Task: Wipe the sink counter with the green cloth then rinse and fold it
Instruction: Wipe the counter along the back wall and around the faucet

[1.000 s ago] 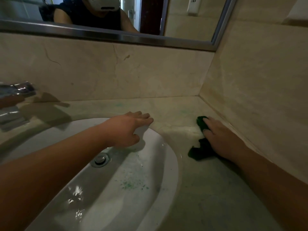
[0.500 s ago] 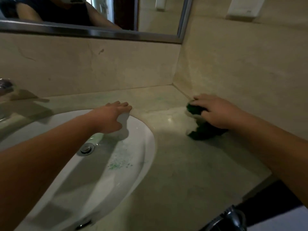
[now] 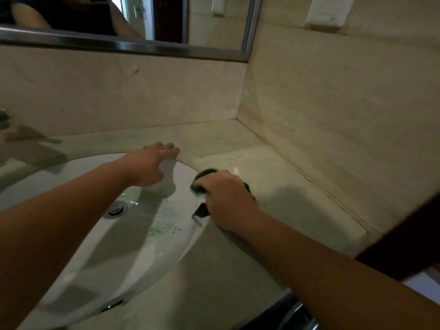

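Under right hand (image 3: 227, 198), green cloth (image 3: 206, 173) mostly hidden.

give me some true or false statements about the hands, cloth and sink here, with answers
1. The right hand grips the cloth at the sink's right rim. True.
2. The left hand also grips the cloth. False: it rests on the sink's far rim with fingers straight, clear of the cloth.
3. Green specks lie in the sink. True.
4. The cloth lies spread flat in the sink's bottom. False: it is bunched under the right hand at the rim.
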Tool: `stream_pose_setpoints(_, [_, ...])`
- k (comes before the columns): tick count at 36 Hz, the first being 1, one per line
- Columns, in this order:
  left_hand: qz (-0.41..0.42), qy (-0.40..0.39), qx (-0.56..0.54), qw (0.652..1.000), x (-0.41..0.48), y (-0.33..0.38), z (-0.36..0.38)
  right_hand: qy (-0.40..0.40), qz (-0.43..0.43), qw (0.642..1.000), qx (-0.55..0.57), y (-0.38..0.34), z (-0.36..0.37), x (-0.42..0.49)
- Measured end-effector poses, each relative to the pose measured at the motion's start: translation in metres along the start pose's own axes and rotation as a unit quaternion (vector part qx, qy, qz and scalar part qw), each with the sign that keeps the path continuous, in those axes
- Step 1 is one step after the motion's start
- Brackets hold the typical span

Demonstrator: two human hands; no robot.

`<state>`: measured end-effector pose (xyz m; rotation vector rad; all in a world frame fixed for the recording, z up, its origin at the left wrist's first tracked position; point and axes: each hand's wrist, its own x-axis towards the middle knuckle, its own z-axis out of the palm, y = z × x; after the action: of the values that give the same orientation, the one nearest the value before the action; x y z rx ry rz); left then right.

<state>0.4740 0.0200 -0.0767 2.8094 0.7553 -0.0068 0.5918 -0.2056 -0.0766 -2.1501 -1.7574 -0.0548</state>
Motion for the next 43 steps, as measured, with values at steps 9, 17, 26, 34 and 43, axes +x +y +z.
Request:
stream_pose_setpoints(9, [-0.002,-0.011,0.005,1.000,0.010,-0.015,-0.010,0.120,-0.020,0.991,0.057,0.026,-0.080,0.030])
stream_pose_setpoints(17, [0.007,0.009,-0.005,1.000,0.023,-0.046,-0.002,-0.081,-0.020,0.987,-0.137,0.123,-0.026,0.030])
stream_pose_setpoints(26, [0.037,0.009,-0.021,0.999,0.026,-0.060,0.001,0.072,0.122,0.973,-0.180,0.183,-0.019,0.085])
stream_pose_setpoints(34, [0.041,0.009,-0.013,0.999,0.024,-0.060,-0.001,-0.013,0.124,0.981,-0.147,0.189,-0.015,0.122])
stream_pose_setpoints(43, [-0.016,0.006,0.012,1.000,0.015,-0.078,-0.011,-0.073,0.139,0.987,-0.038,0.173,-0.015,0.188])
